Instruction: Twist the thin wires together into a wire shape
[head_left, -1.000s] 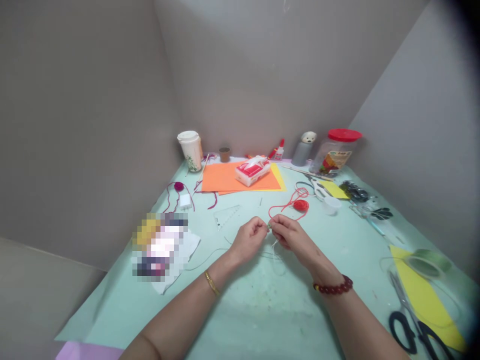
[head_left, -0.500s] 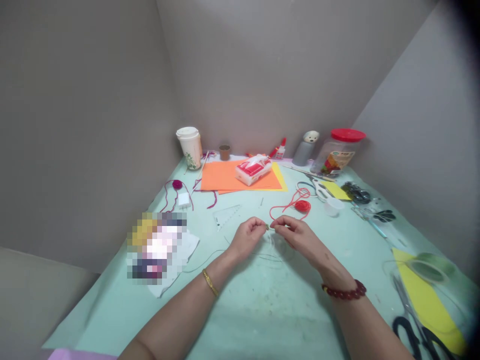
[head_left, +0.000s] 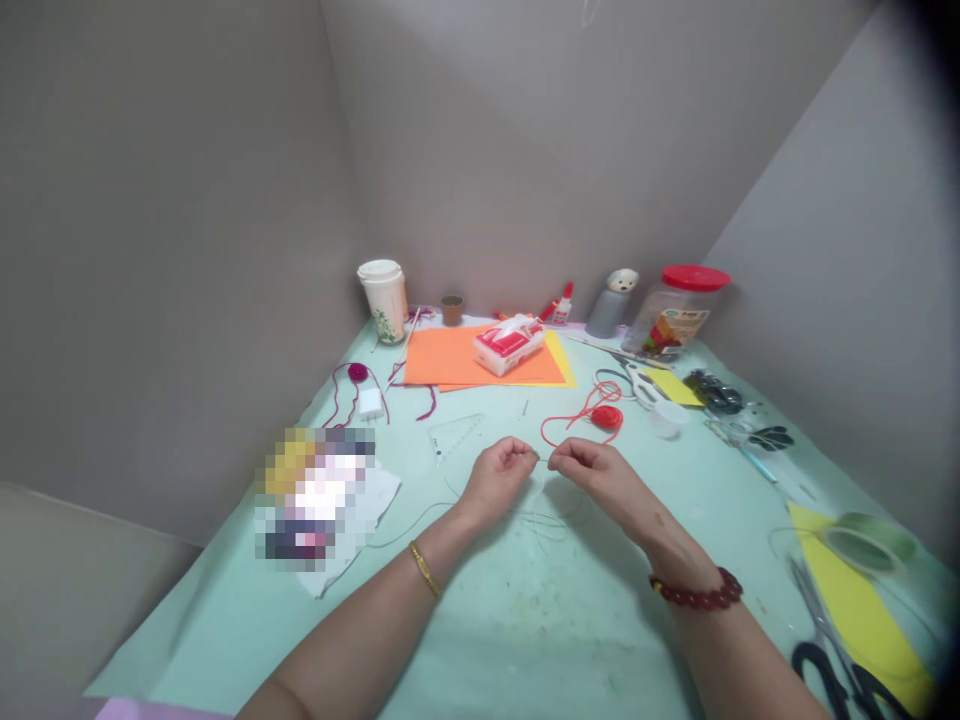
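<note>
My left hand [head_left: 498, 476] and my right hand [head_left: 602, 482] are raised over the middle of the table, thumbs and forefingers pinched. A short stretch of thin green cord [head_left: 544, 460] runs between the two sets of fingertips. Loose thin cord [head_left: 421, 519] trails across the green table cover [head_left: 525, 650] below and to the left of my hands. Whatever else lies inside the pinches is too small to make out. Just beyond my right hand is a ball of red yarn [head_left: 606, 418]; a clear set square [head_left: 454, 436] lies beyond my left.
Orange paper [head_left: 442, 358] and a tissue pack [head_left: 510, 345] lie at the back. A lidded cup [head_left: 385, 305] stands back left, a red-lidded jar [head_left: 671, 315] back right. Black-handled scissors [head_left: 829, 640] and green tape [head_left: 866, 545] are at the right. White-handled scissors [head_left: 641, 385] lie farther back.
My fingertips have drawn slightly apart, so a thin line of cord shows between them. The greenish bit seen at the left fingertips is less visible. The camera view has shifted slightly.
</note>
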